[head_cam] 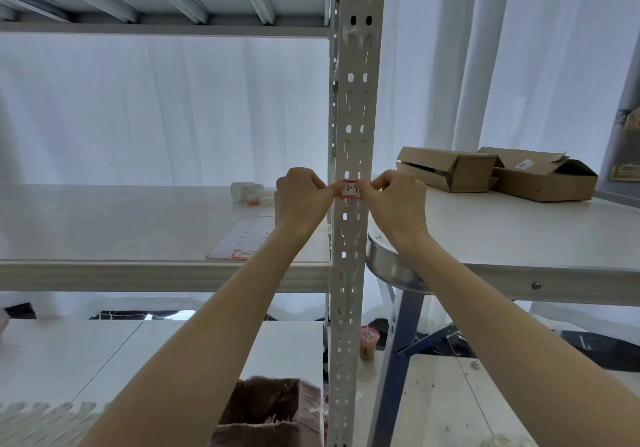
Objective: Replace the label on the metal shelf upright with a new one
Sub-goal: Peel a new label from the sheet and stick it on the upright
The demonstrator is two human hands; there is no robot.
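Observation:
A grey perforated metal shelf upright point(353, 107) runs top to bottom through the middle of the view. A small white label with a red border and handwriting point(350, 189) lies against its front face at shelf height. My left hand point(300, 200) pinches the label's left edge with thumb and forefinger. My right hand point(398, 202) pinches its right edge the same way. A label sheet point(239, 237) with one red-bordered label at its front lies on the shelf board to the left.
A white marker or bottle-like object point(247, 193) lies on the shelf board point(104, 225) behind my left hand. Two open cardboard boxes point(495, 173) sit on a white table point(519, 235) to the right. A brown bag point(266, 412) stands below.

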